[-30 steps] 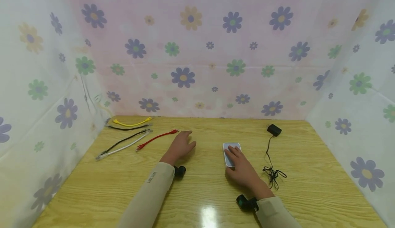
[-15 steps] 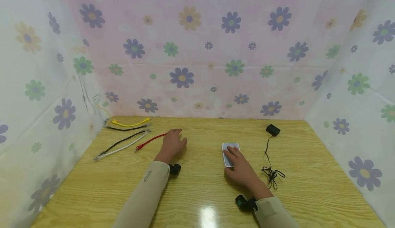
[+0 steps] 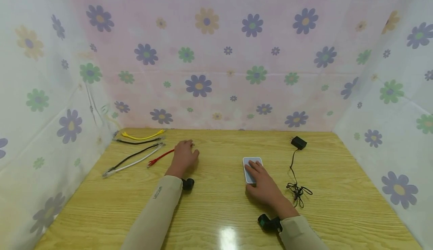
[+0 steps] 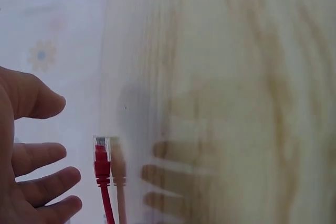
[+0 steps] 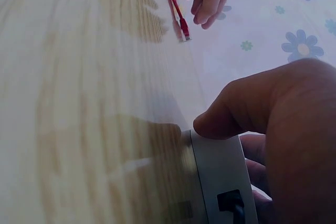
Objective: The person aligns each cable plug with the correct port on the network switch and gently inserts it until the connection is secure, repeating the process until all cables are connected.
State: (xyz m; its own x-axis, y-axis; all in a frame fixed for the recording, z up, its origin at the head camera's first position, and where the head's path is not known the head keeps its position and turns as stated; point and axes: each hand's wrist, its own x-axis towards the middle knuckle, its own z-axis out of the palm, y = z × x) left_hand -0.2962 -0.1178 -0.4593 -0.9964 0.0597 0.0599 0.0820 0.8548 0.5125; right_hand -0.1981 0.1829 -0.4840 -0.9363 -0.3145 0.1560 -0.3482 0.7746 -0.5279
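Note:
In the head view my left hand point(image 3: 182, 158) hovers at the right end of the red cable point(image 3: 162, 156), its fingers hiding part of it. The left wrist view shows the fingers and thumb of my left hand point(image 4: 39, 156) spread apart, not touching the clear-tipped red plug point(image 4: 102, 163). My right hand point(image 3: 265, 186) rests on the white box point(image 3: 248, 173), fingers laid over its top. Seen in the right wrist view, my right thumb point(image 5: 226, 114) touches the edge of the box point(image 5: 212, 161), whose side has a dark port.
Left of the red cable lie a yellow cable point(image 3: 143, 136), a white cable point(image 3: 135, 162) and two black cables point(image 3: 138, 142) point(image 3: 130, 156). A black power adapter point(image 3: 299, 143) with a bundled cord point(image 3: 297, 193) is at the right. Flowered cloth point(image 3: 233, 62) borders the table point(image 3: 216, 201).
My left hand has moved left, over the right end of the red cable. My right hand has stayed on the white box.

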